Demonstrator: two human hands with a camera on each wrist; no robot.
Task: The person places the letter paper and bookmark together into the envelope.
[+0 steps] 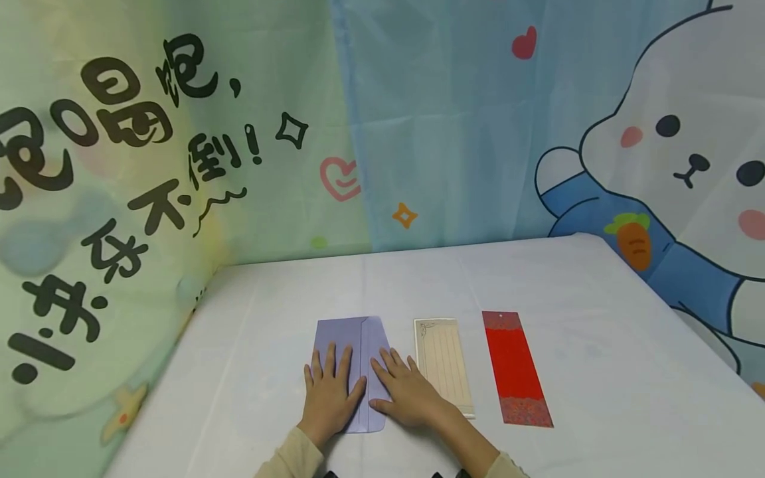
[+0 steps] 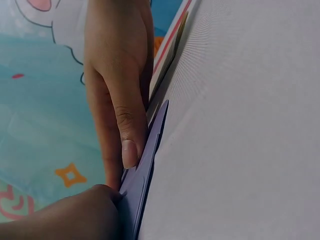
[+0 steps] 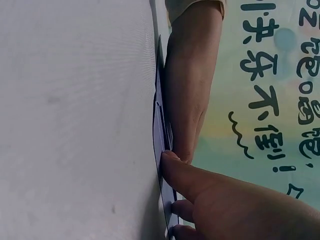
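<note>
A purple paper envelope [image 1: 362,338] lies flat on the white table, its lengthwise seam showing in the head view. My left hand [image 1: 330,397] rests on its left half with straight, spread fingers. On the right edge lies my right hand [image 1: 409,395], fingers stretched out and touching the paper. The left wrist view shows the envelope [image 2: 136,200] edge-on, with the right thumb on it. In the right wrist view, fingertips [image 3: 170,159] press along the envelope [image 3: 159,125]. Neither hand pinches anything.
Just right of the envelope lies a beige lined paper slip [image 1: 442,358] with a pale border. Farther right is a long red paper strip [image 1: 518,368] with patterned ends. A printed cloth backdrop [image 1: 442,126] rises behind the white-covered table [image 1: 603,345].
</note>
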